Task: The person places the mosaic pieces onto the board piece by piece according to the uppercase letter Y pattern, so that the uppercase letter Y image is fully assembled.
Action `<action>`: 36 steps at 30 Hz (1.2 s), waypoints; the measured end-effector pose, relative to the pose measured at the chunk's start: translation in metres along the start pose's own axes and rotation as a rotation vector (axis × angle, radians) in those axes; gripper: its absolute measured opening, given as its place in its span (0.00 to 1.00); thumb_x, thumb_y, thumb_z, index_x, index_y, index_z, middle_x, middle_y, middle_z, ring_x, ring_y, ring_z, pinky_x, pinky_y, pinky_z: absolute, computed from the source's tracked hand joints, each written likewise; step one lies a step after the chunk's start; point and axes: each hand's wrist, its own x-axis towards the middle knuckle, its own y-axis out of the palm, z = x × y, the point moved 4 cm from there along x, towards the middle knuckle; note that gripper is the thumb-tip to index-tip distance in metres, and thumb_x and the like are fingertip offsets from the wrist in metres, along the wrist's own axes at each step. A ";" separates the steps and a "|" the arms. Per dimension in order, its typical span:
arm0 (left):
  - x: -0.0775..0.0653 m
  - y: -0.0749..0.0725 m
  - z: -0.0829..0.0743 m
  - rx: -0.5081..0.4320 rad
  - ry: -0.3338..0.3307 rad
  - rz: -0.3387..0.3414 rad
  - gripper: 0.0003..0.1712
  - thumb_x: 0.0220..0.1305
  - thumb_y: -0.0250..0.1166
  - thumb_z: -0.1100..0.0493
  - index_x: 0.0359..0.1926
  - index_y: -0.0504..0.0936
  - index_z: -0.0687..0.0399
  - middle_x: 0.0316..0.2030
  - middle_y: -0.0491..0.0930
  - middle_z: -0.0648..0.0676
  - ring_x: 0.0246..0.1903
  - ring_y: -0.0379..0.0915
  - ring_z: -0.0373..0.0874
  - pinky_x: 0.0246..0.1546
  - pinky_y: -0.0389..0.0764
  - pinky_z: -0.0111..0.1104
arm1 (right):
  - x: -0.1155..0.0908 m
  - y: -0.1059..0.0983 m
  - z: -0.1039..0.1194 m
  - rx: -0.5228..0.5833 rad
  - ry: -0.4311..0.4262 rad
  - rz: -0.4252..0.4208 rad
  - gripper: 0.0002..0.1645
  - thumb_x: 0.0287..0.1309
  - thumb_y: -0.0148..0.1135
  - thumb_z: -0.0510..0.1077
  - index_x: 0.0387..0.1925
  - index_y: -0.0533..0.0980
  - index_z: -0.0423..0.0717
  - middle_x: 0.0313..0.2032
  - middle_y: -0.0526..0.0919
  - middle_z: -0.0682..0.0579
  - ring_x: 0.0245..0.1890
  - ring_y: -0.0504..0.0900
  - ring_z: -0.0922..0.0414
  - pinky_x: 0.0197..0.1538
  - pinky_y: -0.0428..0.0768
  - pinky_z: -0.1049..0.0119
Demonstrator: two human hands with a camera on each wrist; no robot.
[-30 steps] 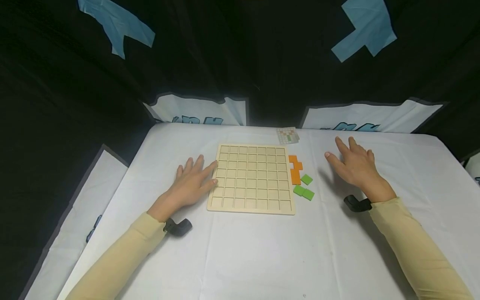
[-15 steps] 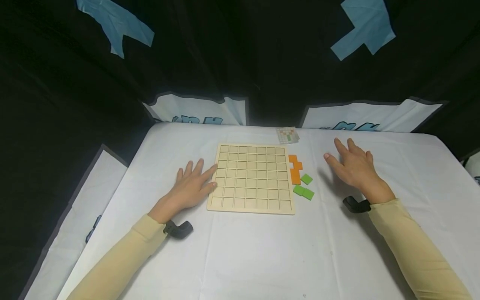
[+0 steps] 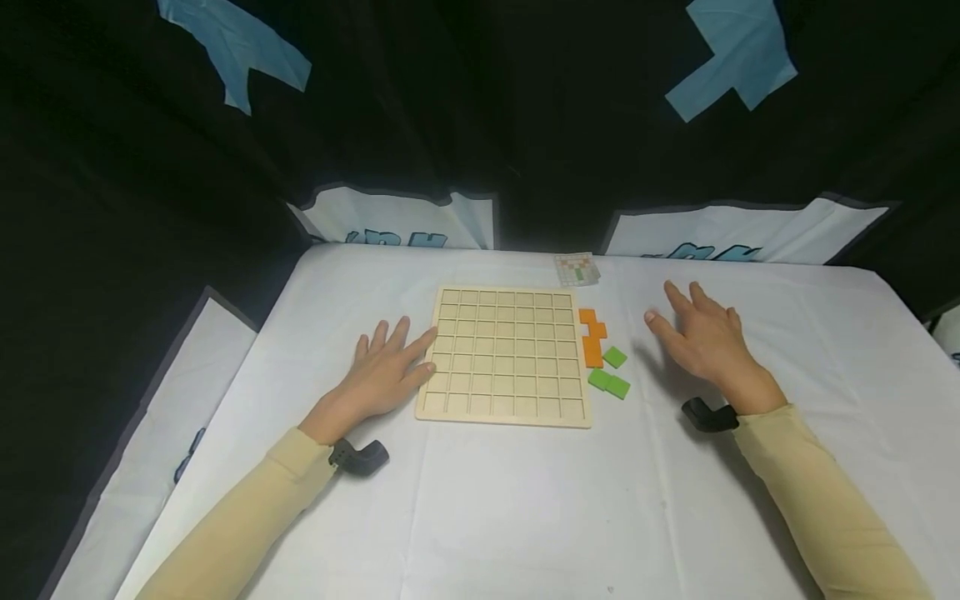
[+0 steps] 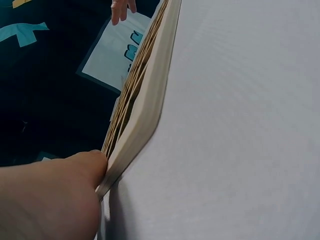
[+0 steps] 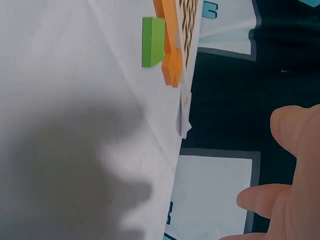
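A pale wooden board (image 3: 504,357) with a grid of square recesses lies flat on the table; its recesses hold no pieces. My left hand (image 3: 375,375) is spread beside it, thumb and index fingertip touching its left edge. In the left wrist view the thumb (image 4: 92,167) meets the board's rim (image 4: 145,115). To the right of the board are orange pieces (image 3: 592,350) and several green square tiles (image 3: 617,387). My right hand (image 3: 701,337) hovers over the cloth right of these pieces, fingers spread and holding nothing; its shadow falls below it in the right wrist view.
Behind the board's right corner lies a small printed grid card (image 3: 577,270). White cloth (image 3: 510,508) covers the table. A black curtain (image 3: 480,108) with blue tape hangs at the back and left. Each wrist bears a black camera mount (image 3: 360,457).
My right hand has drifted slightly left and nearer to me. The left hand has stayed almost still at the board's edge. Board and pieces keep their places.
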 end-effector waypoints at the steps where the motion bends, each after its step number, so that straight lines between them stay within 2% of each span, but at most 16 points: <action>1: 0.000 0.000 0.000 0.000 0.001 0.001 0.36 0.78 0.46 0.40 0.81 0.55 0.42 0.81 0.40 0.69 0.79 0.28 0.74 0.73 0.33 0.71 | -0.001 0.001 0.001 0.002 -0.002 -0.002 0.48 0.76 0.39 0.66 0.78 0.50 0.34 0.75 0.47 0.21 0.74 0.50 0.22 0.71 0.44 0.22; 12: 0.000 0.001 0.001 0.004 0.001 -0.008 0.36 0.78 0.46 0.40 0.81 0.55 0.42 0.81 0.41 0.69 0.79 0.29 0.74 0.73 0.33 0.71 | -0.005 0.009 0.007 0.032 -0.040 -0.039 0.45 0.76 0.43 0.61 0.77 0.54 0.32 0.74 0.52 0.21 0.75 0.52 0.24 0.70 0.48 0.21; 21: 0.000 0.001 0.001 0.002 0.009 -0.008 0.36 0.78 0.46 0.39 0.81 0.55 0.42 0.81 0.41 0.68 0.79 0.29 0.74 0.73 0.34 0.71 | -0.008 0.016 0.017 0.080 -0.056 -0.019 0.43 0.75 0.49 0.58 0.77 0.55 0.33 0.75 0.52 0.23 0.76 0.52 0.26 0.74 0.51 0.27; 30: 0.000 0.001 0.001 -0.002 0.004 -0.012 0.36 0.78 0.47 0.40 0.81 0.55 0.42 0.81 0.41 0.68 0.79 0.29 0.74 0.74 0.33 0.71 | -0.011 0.025 0.028 0.115 -0.065 0.002 0.43 0.71 0.55 0.56 0.76 0.58 0.36 0.75 0.57 0.26 0.74 0.58 0.27 0.72 0.61 0.29; 36: -0.001 0.001 0.001 -0.002 0.007 -0.020 0.36 0.78 0.47 0.40 0.80 0.56 0.43 0.81 0.41 0.69 0.79 0.29 0.74 0.73 0.34 0.71 | -0.012 0.031 0.031 0.132 -0.118 0.002 0.41 0.68 0.61 0.51 0.74 0.62 0.35 0.72 0.64 0.29 0.72 0.63 0.31 0.72 0.64 0.33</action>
